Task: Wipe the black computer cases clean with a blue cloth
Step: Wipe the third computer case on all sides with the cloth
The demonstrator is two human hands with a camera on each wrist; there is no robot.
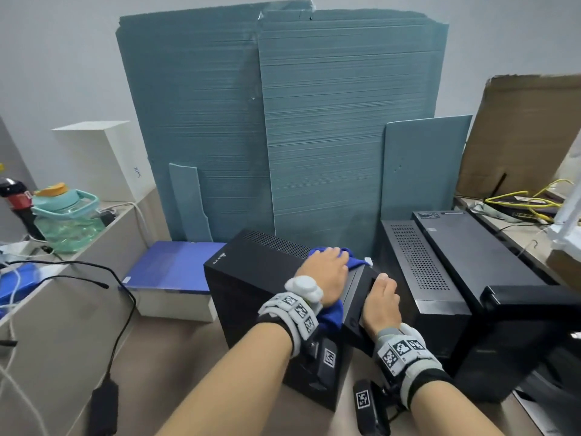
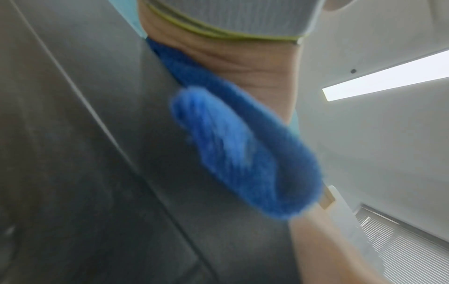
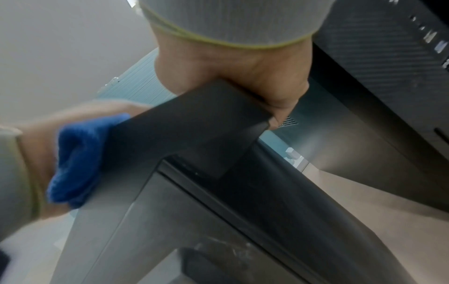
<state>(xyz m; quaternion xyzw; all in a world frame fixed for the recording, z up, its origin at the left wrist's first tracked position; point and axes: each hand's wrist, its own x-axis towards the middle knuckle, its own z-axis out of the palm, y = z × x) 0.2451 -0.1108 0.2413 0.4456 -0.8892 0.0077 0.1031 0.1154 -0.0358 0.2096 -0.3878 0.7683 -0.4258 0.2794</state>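
A black computer case (image 1: 251, 278) stands tilted on the floor in the middle of the head view. My left hand (image 1: 327, 272) lies flat on a blue cloth (image 1: 331, 314) and presses it onto the case's top; the cloth sticks out past my fingertips and under my wrist. In the left wrist view the cloth (image 2: 243, 153) bunches beneath my palm against the dark panel (image 2: 97, 153). My right hand (image 1: 382, 298) grips the case's right top edge, and its fingers (image 3: 279, 103) curl around a black bar there. Two more black cases (image 1: 421, 265) (image 1: 471, 247) stand to the right.
Teal boards (image 1: 283, 121) lean on the wall behind. A blue-topped box (image 1: 173, 272) lies left of the case. A ledge on the left holds a green jug (image 1: 66, 218) and black cables (image 1: 122, 309). Cardboard (image 1: 528, 130) and yellow cables (image 1: 531, 199) are at right.
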